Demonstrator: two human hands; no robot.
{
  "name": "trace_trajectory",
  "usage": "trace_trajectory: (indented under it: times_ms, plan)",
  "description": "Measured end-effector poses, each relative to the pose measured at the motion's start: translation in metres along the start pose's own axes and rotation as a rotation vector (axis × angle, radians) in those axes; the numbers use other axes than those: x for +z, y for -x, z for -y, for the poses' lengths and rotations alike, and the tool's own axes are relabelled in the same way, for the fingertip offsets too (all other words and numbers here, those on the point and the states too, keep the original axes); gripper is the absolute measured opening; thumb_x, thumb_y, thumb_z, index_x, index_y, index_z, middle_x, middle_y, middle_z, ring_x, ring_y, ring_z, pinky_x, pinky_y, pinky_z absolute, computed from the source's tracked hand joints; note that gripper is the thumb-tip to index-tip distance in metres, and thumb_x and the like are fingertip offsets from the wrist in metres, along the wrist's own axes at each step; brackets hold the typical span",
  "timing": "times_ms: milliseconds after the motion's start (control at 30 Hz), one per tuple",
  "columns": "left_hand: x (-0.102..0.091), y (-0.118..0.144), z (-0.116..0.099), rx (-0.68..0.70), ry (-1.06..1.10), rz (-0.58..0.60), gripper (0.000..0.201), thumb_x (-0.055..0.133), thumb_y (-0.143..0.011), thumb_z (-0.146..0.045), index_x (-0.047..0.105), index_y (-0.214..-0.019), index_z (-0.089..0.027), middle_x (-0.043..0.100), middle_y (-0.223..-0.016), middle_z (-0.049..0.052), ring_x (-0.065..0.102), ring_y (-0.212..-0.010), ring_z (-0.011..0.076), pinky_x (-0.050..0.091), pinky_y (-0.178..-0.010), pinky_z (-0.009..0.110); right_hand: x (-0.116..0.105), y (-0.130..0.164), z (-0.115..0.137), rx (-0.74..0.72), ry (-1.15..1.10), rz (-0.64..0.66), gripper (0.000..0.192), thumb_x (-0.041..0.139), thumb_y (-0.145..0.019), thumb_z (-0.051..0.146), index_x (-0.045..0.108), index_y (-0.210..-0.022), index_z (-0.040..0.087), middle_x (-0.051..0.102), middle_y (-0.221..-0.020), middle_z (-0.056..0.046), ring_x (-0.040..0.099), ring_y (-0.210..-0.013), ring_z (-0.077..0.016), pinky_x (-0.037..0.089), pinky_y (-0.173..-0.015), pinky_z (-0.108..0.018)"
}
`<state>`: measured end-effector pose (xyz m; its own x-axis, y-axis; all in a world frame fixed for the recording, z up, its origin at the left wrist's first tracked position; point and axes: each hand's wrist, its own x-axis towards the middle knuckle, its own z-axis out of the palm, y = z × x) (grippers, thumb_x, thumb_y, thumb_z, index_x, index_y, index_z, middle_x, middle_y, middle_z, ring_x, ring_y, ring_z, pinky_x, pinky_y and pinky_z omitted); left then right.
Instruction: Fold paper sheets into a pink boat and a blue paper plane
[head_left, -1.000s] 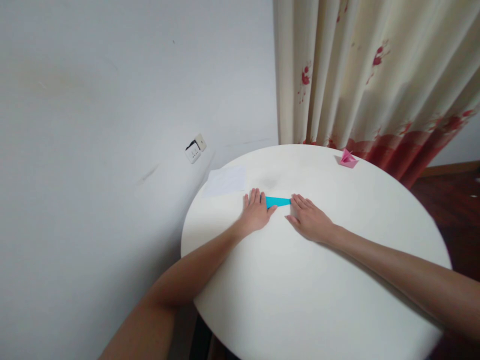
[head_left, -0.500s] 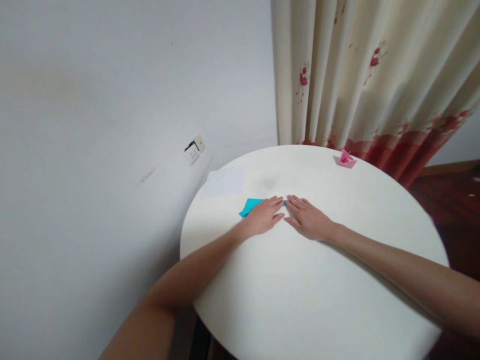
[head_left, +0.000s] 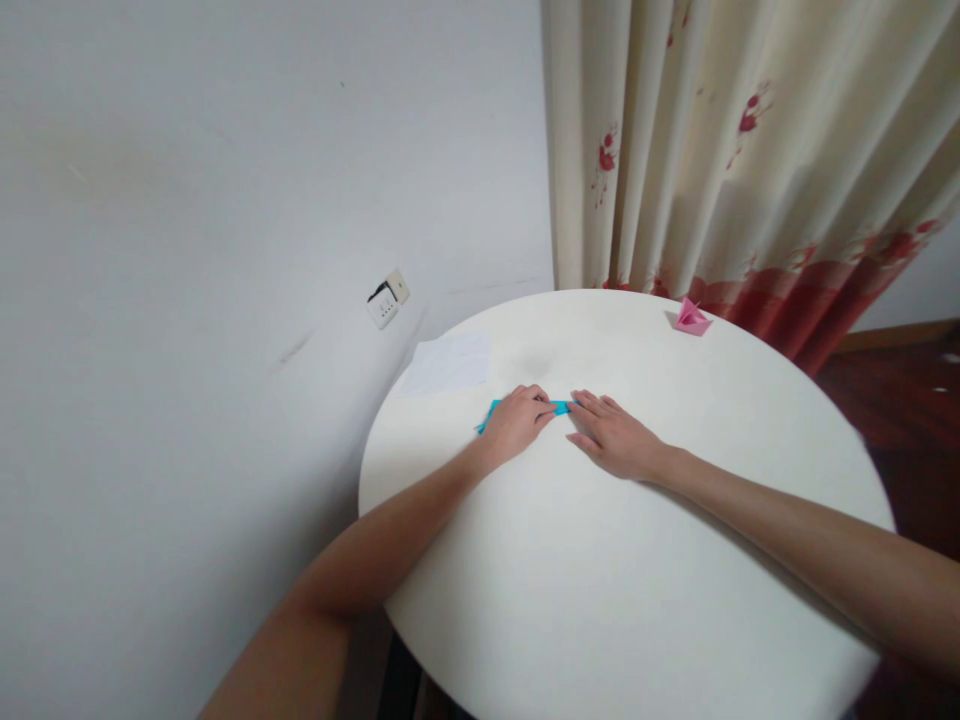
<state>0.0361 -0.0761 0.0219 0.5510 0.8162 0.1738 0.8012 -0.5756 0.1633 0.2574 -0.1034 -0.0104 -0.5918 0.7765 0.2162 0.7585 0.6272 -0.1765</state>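
A folded piece of blue paper [head_left: 560, 408] lies on the white round table [head_left: 630, 580], mostly covered by my hands. My left hand [head_left: 516, 420] has its fingers curled and pinches the paper near its middle; a blue corner sticks out past the wrist side. Flat on the paper's right end rests my right hand [head_left: 611, 435], fingers stretched out and thumb apart. A short strip of blue shows between the two hands.
A pink folded paper piece [head_left: 691, 318] stands at the far right edge of the table. White paper [head_left: 448, 362] lies at the back left, near the wall with a socket [head_left: 383, 308]. A cream and red curtain [head_left: 742, 150] hangs behind the table.
My left hand has gone from lying flat to curled fingers pinching the blue paper, baring more of it between the hands. My right hand has hardly moved.
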Motion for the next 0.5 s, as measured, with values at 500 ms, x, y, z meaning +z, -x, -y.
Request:
trace_trajectory:
  times_ms: [500]
  plan:
    - [-0.0002,-0.0033,0.0061,-0.043,0.012,-0.029,0.025,0.049,-0.100,-0.023,0.074,-0.108,-0.023,0.075,-0.107,0.003,0.067,-0.101,0.0215,0.049,-0.092,0.031,-0.0081,-0.0001,0.0027,-0.078,-0.069,0.054,0.062,0.030,-0.103,0.053,0.029,-0.157,0.020,0.032,-0.161,-0.016,0.028,-0.148,-0.0314,0.027,-0.117,-0.058]
